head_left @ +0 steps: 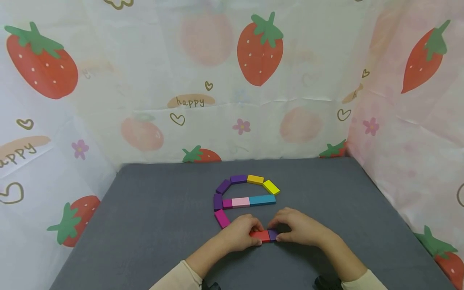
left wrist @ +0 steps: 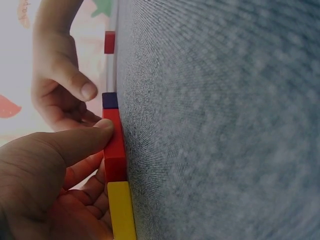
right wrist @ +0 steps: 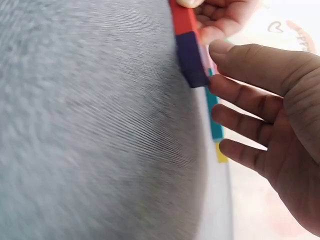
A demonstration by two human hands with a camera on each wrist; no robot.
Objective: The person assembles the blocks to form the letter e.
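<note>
My left hand [head_left: 240,234] pinches a red block [head_left: 262,236] lying on the dark grey cloth, thumb on the near side and fingers behind. A short purple block [head_left: 272,235] adjoins the red one's right end. Around that end is my right hand [head_left: 301,228], thumb and fingers parted; in the right wrist view its thumb [right wrist: 250,57] stands off the purple block [right wrist: 192,60]. Whether the index finger touches it I cannot tell. The left wrist view shows a yellow block [left wrist: 121,210] against the red block's other end, hidden by my left hand from above.
A curve of purple blocks [head_left: 223,186] and yellow blocks [head_left: 271,187] lies beyond my hands, with a magenta block [head_left: 222,219] at lower left. Across it runs a bar of magenta, pink [head_left: 241,202] and blue [head_left: 262,200] blocks. Strawberry-printed cloth [head_left: 232,133] walls the table's back and sides.
</note>
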